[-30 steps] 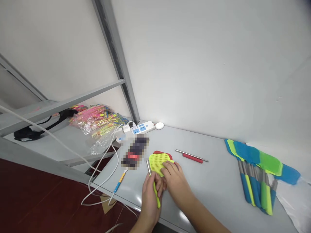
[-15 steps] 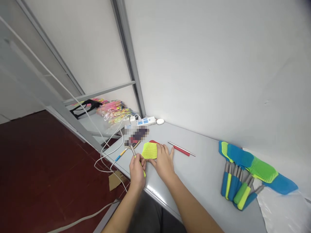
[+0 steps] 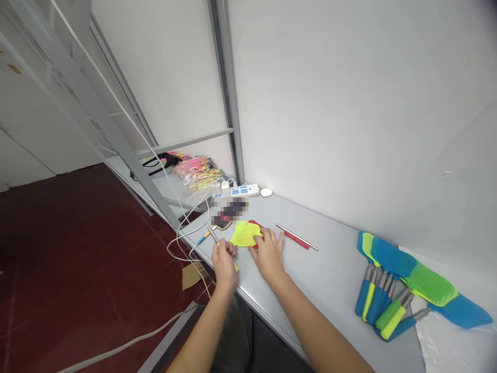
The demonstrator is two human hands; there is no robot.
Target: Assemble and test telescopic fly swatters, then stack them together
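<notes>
While the lime-handled rod (image 3: pixel 212 232) is pinched by the left hand (image 3: pixel 225 265) near the front edge of the tabletop (image 3: pixel 330 280), the lime mesh (image 3: pixel 245 234) is touched by the right hand (image 3: pixel 269 255), whose fingers are partly spread; whether the mesh is also gripped cannot be told. It is set toward the tabletop's left end, and a red mesh (image 3: pixel 255 223) is partly covered by it. Beyond the left hand, a phone (image 3: pixel 224 225) is placed. To the right of the meshes, a steel rod (image 3: pixel 291 231) and a red tube (image 3: pixel 297 240) are laid side by side. Toward the right end, swatters (image 3: pixel 411 267) are piled, partly on a white sheet (image 3: pixel 446 344). By the back left corner, a power strip (image 3: pixel 249 190) is seen, with a white disc (image 3: pixel 266 192) just beside it.
</notes>
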